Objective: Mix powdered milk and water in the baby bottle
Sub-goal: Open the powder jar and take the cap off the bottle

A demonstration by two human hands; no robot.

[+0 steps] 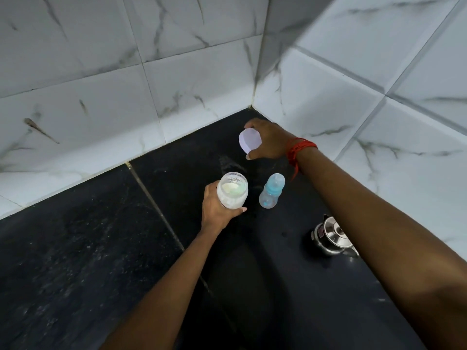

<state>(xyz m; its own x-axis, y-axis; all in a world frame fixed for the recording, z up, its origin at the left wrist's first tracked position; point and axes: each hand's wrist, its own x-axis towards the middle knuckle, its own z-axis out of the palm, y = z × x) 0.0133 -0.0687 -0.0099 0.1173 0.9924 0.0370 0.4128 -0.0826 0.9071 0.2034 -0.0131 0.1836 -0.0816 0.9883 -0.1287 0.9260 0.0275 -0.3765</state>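
Bottle stands capped on the worktop, just right of the powder jar that left fingers clasp; right hand grips the lid beyond the bottle.

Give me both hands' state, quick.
Left hand: closed around the open powder jar.
Right hand: closed on the jar's white lid, off the jar.

The left hand grips an open jar of white powder above the black counter. The right hand holds the lid near the back corner. A capped baby bottle stands just beside the jar, a steel kettle near the right edge.
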